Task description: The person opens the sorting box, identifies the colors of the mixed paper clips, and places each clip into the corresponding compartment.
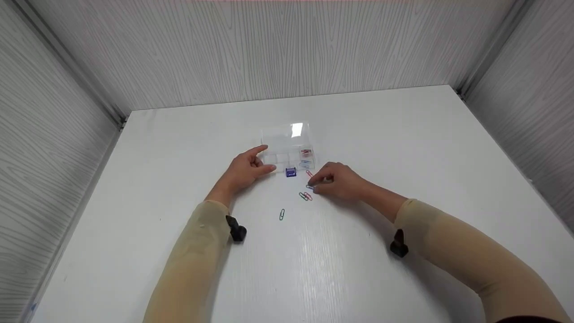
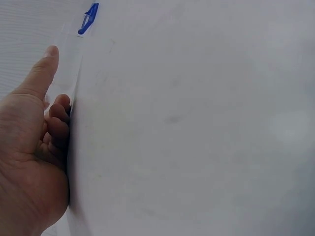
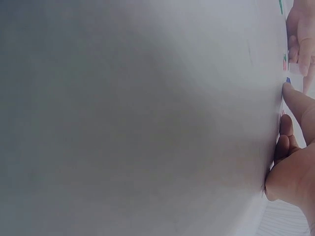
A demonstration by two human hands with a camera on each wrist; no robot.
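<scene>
1. A small blue wire paper clip is at the fingertips of the right hand, on the near right side of the box; whether it is lifted cannot be told.
2. The right hand's grip is narrow, thumb and forefinger pinching that clip.
3. Just beyond those fingertips lies a pinkish-red wire paper clip.
4. Nearer the person, a green wire paper clip and a red wire paper clip lie touching or overlapping; another green clip lies apart, nearer still.
5. The clear plastic compartment box stands beyond the clips, its transparent lid open on the far side. Reddish clips fill a far right compartment, with bluish pieces in the one nearer.
6. A dark blue translucent plastic piece sits at the box's near edge.
7. The left hand is at the box's left side, its grip wide, thumb and forefinger spread.
8. Pale yellow sleeves cross the white surface, before grey wood-grain walls.
</scene>
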